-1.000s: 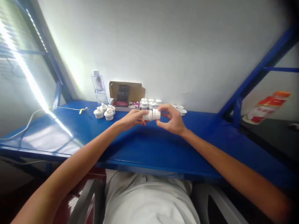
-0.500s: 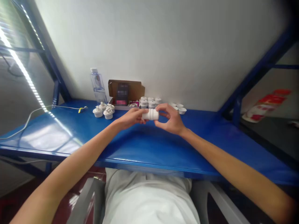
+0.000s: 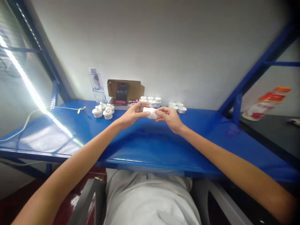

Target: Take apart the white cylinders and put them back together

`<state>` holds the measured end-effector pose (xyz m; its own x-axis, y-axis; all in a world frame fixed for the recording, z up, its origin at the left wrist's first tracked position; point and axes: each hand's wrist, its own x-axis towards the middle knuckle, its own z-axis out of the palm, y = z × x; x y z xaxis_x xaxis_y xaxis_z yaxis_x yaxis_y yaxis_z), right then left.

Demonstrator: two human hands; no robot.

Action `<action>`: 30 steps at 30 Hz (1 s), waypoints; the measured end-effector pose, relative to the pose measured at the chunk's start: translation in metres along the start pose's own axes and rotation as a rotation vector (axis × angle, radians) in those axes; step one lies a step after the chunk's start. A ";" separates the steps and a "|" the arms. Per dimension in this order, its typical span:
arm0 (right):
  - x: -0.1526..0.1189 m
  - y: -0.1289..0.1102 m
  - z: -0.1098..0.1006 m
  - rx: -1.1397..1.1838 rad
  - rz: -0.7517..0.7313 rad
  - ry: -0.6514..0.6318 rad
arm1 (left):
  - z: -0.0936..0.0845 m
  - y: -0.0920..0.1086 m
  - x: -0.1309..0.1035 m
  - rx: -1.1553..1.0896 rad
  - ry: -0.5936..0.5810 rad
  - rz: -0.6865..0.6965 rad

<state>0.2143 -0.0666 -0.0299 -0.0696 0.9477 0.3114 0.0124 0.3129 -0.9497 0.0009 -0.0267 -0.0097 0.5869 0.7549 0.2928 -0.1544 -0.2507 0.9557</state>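
A white plastic cylindrical piece (image 3: 152, 113) with a raised ring is held sideways above the blue table. My right hand (image 3: 170, 118) pinches its right end between thumb and fingers. My left hand (image 3: 132, 116) is around the left end with the index finger lifted and spread from the thumb; the thumb lies at the piece's edge, and whether it presses on it I cannot tell. Behind the hands are several white round caps with dark centre holes (image 3: 152, 102), partly hidden by the left fingers. Several shallow white cups (image 3: 181, 109) sit to the right of them.
Several white capped assemblies (image 3: 107, 113) are grouped at the left, by a clear water bottle (image 3: 97, 87). An open cardboard box (image 3: 137, 88) stands against the wall. A white cable (image 3: 63, 107) crosses the blue table (image 3: 150, 147). A red-and-white bottle (image 3: 264, 104) stands beyond the right frame.
My right hand has closed its fingers on the white piece's right end. My left index finger has lifted and spread away from the left end. The piece has tilted slightly.
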 end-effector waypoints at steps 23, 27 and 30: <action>0.018 0.024 -0.023 -0.363 -0.131 0.234 | -0.013 -0.014 0.004 0.743 -0.088 0.181; 0.030 0.035 -0.044 -0.833 -0.292 0.227 | -0.019 -0.019 0.004 0.947 -0.109 0.195; 0.048 0.048 -0.055 -0.994 -0.348 0.212 | -0.026 -0.016 0.004 1.053 -0.079 0.209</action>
<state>0.2663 -0.0025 -0.0586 -0.0531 0.7583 0.6498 0.8380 0.3877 -0.3839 -0.0155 -0.0040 -0.0231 0.6834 0.6048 0.4090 0.4822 -0.7945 0.3692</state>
